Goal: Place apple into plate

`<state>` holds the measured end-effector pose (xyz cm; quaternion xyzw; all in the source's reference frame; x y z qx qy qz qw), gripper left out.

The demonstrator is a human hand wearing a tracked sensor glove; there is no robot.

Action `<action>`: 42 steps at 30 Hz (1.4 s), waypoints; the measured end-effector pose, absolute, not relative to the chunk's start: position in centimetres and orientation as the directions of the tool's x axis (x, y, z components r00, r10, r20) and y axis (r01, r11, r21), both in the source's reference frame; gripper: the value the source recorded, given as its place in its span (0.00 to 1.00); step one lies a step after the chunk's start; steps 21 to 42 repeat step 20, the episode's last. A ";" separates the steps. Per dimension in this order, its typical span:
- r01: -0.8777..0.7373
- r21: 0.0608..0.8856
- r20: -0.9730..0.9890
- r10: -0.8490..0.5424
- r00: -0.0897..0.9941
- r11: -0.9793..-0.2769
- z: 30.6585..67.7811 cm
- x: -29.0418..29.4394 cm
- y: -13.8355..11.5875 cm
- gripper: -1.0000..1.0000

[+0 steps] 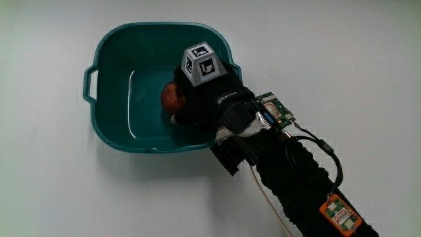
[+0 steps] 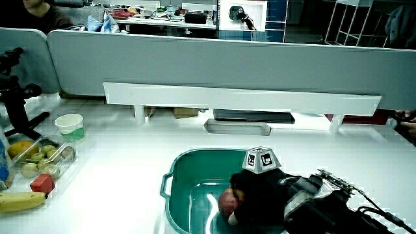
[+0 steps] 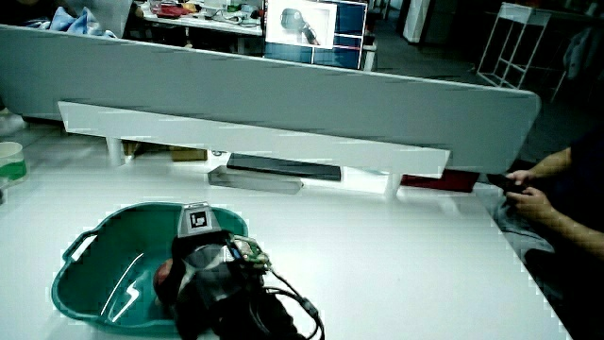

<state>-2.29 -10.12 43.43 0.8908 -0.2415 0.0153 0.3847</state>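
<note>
A reddish apple (image 1: 172, 97) lies low inside a teal basin (image 1: 118, 39) with handles on its rim; no flat plate is in view. The hand (image 1: 204, 99) in its black glove reaches into the basin, fingers curled around the apple on the side nearer to the person. The patterned cube (image 1: 200, 64) on its back faces up. In both side views the apple (image 2: 227, 201) (image 3: 163, 275) shows partly, pressed against the hand (image 2: 260, 195) (image 3: 203, 269) within the basin (image 2: 188, 162) (image 3: 94, 241). The glove hides much of the apple.
In a side view, a white cup (image 2: 70, 125), a clear tray of fruit (image 2: 39, 156), a banana (image 2: 19, 201) and a small red block (image 2: 42, 184) sit near the table's edge. A low grey partition (image 2: 227, 58) with a white ledge (image 2: 240, 97) closes the table.
</note>
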 end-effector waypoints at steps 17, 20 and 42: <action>-0.539 0.596 0.363 -0.399 0.842 -0.596 39.2 -1.4 -8.7 0.15; -0.606 0.521 0.414 -0.443 0.795 -0.601 36.4 -1.8 -7.1 0.06; -0.606 0.521 0.414 -0.443 0.795 -0.601 36.4 -1.8 -7.1 0.06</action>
